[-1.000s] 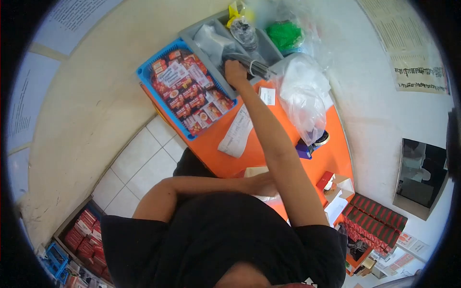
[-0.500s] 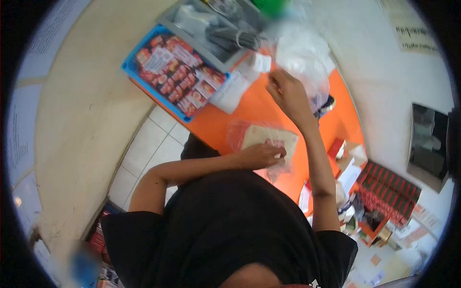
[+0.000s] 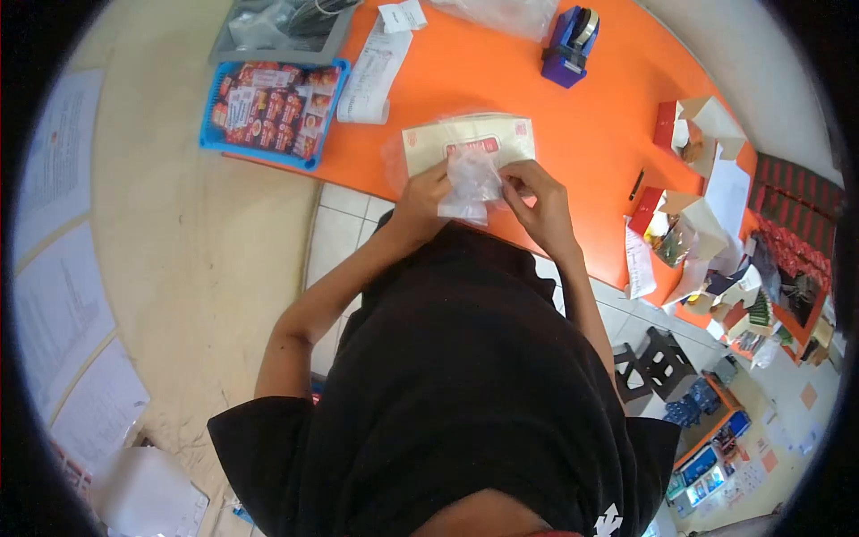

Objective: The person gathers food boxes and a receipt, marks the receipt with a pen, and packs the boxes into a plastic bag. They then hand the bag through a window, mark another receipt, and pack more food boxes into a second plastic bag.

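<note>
A flat cream box [image 3: 425, 151] with a red logo lies on the orange table, inside a clear plastic bag [image 3: 474, 183]. The bag's loose end is bunched up over the box's near side. My left hand [image 3: 422, 208] pinches this bunched plastic from the left. From the right, my right hand [image 3: 540, 208] has its thumb and fingers closed on the opposite edge of the plastic. Both hands are just above the table's near edge, close to my body.
A blue basket [image 3: 208, 134] of red printed packets stands left, by a grey tray [image 3: 335, 43] and paper slips [image 3: 376, 76]. A purple tape dispenser [image 3: 564, 49] is at the back. Opened food boxes [image 3: 716, 116] and a black pen [image 3: 636, 184] are right.
My right hand has come back from the far part of the table to the bag. My left hand now grips the bunched plastic. The view has shifted, showing the tape dispenser.
</note>
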A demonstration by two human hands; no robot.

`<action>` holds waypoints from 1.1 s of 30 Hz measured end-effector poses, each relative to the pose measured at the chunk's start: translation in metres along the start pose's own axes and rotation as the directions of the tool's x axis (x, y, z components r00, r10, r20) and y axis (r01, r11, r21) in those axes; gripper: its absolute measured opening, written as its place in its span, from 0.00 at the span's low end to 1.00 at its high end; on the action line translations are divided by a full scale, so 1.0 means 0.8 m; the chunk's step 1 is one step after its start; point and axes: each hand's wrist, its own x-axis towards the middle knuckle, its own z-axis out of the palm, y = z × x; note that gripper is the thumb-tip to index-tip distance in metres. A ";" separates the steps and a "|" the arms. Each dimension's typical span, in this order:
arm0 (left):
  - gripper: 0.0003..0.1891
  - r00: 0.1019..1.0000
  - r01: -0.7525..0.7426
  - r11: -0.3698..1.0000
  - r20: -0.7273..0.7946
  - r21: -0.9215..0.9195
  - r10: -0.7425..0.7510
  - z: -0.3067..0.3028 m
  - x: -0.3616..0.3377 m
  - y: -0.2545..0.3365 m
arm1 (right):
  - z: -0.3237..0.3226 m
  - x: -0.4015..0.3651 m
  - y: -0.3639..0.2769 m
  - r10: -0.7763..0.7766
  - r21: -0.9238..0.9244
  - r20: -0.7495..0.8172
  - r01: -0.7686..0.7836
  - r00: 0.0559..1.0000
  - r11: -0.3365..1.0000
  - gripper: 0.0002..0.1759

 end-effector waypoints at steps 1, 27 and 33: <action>0.15 0.998 -0.027 0.996 -0.058 0.081 0.032 0.001 0.003 0.001 | 0.000 0.000 0.002 0.010 0.062 -0.024 -0.008 1.000 0.998 0.08; 0.21 0.755 0.515 0.484 0.106 -0.707 -0.647 -0.009 0.032 0.013 | 0.056 -0.011 0.033 0.061 0.657 -0.129 0.039 0.990 0.753 0.10; 0.16 0.767 0.468 0.504 0.050 -0.726 -0.640 0.001 0.027 0.011 | 0.044 -0.005 0.015 0.204 0.799 0.028 -0.145 0.978 0.583 0.11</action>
